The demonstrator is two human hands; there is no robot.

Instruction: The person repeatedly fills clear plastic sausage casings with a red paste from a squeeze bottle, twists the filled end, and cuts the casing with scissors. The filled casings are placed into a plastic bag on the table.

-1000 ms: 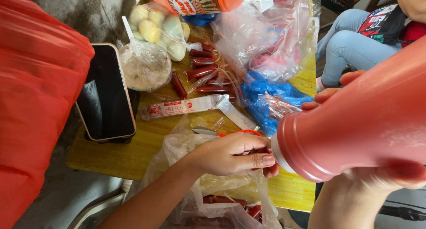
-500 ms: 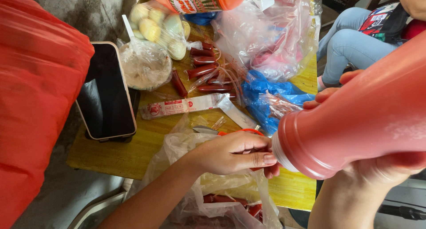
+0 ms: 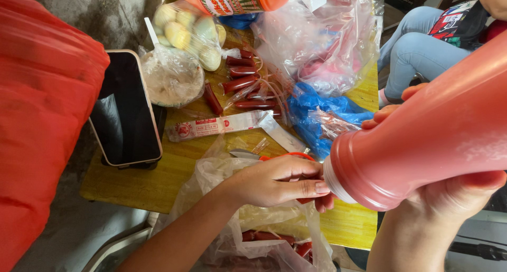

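While the right hand [image 3: 449,198] grips a big red squeeze bottle [image 3: 422,140] tipped on its side, the bottle's mouth end points toward the left hand [image 3: 280,179]. Head view, only one: right grip is wrapped around the bottle body, thumb under, fingertips showing over the top edge. Left grip is closed at the bottle's mouth; a red cap or rim shows under the fingers, but whether they clamp it I cannot tell for sure.

Landmark: the red bottle. It hangs above the near right corner of the yellow wooden desk [image 3: 158,177]. Just beneath its mouth, a clear plastic bag [image 3: 253,235] with red sausages inside lies under the left hand. Just left of the mouth, scissors [image 3: 248,155] with an orange handle lie on the desk, touching the left hand. Farther left, a long printed packet [image 3: 216,127], then a dark phone [image 3: 124,111] lying face up. Above the bottle's mouth, a blue plastic bag [image 3: 317,113]; beyond it loose red sausages [image 3: 243,84], a bag of pale round items [image 3: 193,34] and a bagged flat white disc [image 3: 171,79]. Another person's jeans-clad legs [image 3: 417,50] sit above the bottle, off the desk.
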